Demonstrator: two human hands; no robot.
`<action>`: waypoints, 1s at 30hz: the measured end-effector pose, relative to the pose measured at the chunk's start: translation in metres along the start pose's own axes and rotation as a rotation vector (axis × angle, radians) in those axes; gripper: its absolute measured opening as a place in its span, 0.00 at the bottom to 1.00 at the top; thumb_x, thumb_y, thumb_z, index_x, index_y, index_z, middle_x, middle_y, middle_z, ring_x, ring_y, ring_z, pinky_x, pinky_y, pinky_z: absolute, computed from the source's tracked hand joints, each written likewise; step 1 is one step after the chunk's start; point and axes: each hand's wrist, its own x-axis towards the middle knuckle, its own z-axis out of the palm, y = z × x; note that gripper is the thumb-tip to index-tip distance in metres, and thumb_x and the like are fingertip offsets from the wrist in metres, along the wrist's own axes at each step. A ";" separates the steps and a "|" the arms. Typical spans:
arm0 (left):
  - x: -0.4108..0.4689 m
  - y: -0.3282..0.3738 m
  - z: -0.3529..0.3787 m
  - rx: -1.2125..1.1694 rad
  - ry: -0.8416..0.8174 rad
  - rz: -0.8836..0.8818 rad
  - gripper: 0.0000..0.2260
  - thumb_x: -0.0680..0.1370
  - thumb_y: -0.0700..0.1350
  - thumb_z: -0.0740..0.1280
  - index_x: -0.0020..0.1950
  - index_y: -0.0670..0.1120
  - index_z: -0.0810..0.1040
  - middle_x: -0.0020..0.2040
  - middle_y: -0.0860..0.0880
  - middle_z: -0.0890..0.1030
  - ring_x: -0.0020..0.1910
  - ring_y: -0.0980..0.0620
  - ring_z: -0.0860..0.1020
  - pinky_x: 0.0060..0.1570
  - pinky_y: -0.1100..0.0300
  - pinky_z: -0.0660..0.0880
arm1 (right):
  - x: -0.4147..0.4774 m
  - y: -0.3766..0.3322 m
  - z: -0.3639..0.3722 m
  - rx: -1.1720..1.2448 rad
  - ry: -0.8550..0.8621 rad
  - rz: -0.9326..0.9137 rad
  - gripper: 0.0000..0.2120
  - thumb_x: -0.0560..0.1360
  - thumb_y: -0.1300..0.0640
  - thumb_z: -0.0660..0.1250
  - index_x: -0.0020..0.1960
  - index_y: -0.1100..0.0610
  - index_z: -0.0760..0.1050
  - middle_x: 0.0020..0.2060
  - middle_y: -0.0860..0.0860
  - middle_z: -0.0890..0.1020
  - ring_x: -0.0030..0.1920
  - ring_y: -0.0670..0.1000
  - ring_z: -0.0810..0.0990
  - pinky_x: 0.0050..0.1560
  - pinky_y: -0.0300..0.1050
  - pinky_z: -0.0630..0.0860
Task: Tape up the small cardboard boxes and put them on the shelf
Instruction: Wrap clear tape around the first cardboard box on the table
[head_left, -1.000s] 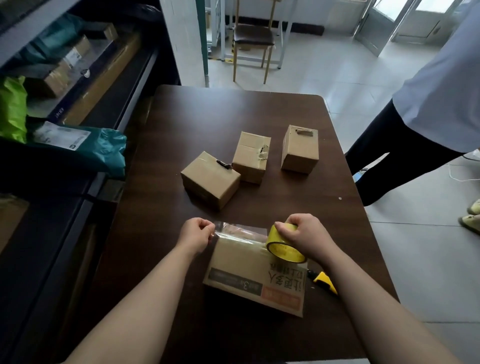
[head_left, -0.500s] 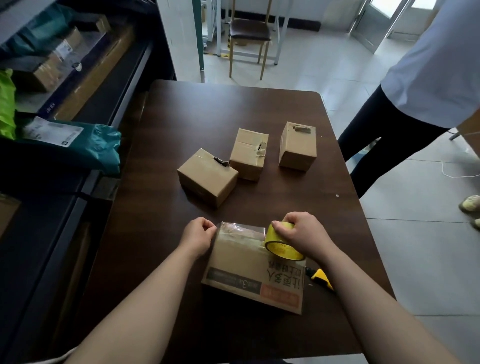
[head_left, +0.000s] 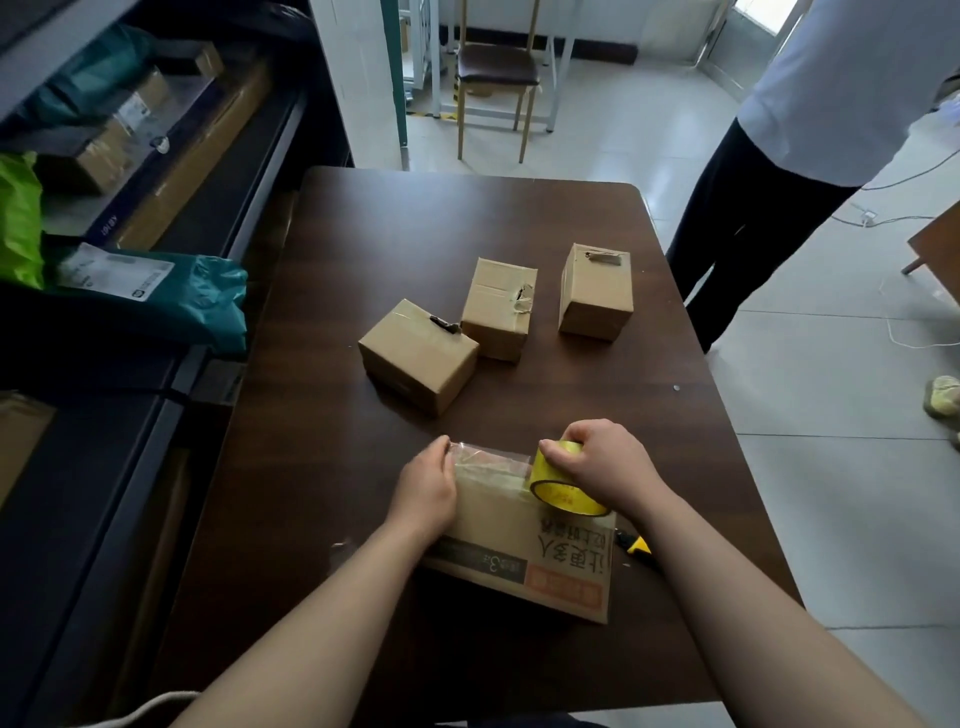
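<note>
A printed cardboard box (head_left: 524, 551) lies near the front of the brown table (head_left: 363, 249). My right hand (head_left: 605, 460) grips a yellow roll of clear tape (head_left: 561, 488) at the box's far right edge. A strip of tape (head_left: 491, 460) runs from the roll leftward across the box's far edge. My left hand (head_left: 426, 488) lies over the box's left end with its fingers on the tape's free end. Three small cardboard boxes stand farther back: one (head_left: 418, 356) on the left, one (head_left: 500, 316) in the middle, one (head_left: 596, 291) on the right.
A yellow-handled cutter (head_left: 636, 545) lies on the table beside my right forearm. The shelf unit (head_left: 156, 156) on the left holds parcels and a teal mailer bag (head_left: 171, 296). A person (head_left: 810, 119) stands at the table's far right. A chair (head_left: 496, 78) stands behind the table.
My left hand has moved from holding the tape end up beside the box to lying down over the box's left end. The roll in my right hand has stayed at the far right edge.
</note>
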 end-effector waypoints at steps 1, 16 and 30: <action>-0.005 -0.003 0.006 -0.006 -0.014 -0.007 0.20 0.84 0.46 0.53 0.75 0.45 0.64 0.71 0.45 0.71 0.70 0.46 0.69 0.67 0.56 0.65 | -0.001 0.000 -0.001 -0.020 0.004 -0.006 0.14 0.74 0.38 0.64 0.43 0.48 0.78 0.40 0.45 0.80 0.44 0.48 0.78 0.41 0.43 0.74; -0.013 -0.014 0.020 0.047 0.054 -0.050 0.18 0.83 0.55 0.48 0.68 0.56 0.71 0.59 0.46 0.80 0.58 0.41 0.76 0.51 0.54 0.70 | -0.031 0.030 -0.016 0.024 0.022 0.017 0.17 0.74 0.37 0.64 0.40 0.50 0.78 0.38 0.46 0.80 0.42 0.47 0.79 0.40 0.45 0.77; -0.014 -0.011 0.022 0.097 0.069 -0.052 0.17 0.83 0.53 0.49 0.63 0.53 0.75 0.57 0.42 0.80 0.57 0.38 0.76 0.50 0.52 0.69 | -0.064 0.062 -0.012 -0.089 0.069 0.112 0.21 0.77 0.39 0.61 0.32 0.50 0.74 0.32 0.44 0.76 0.40 0.50 0.77 0.38 0.43 0.69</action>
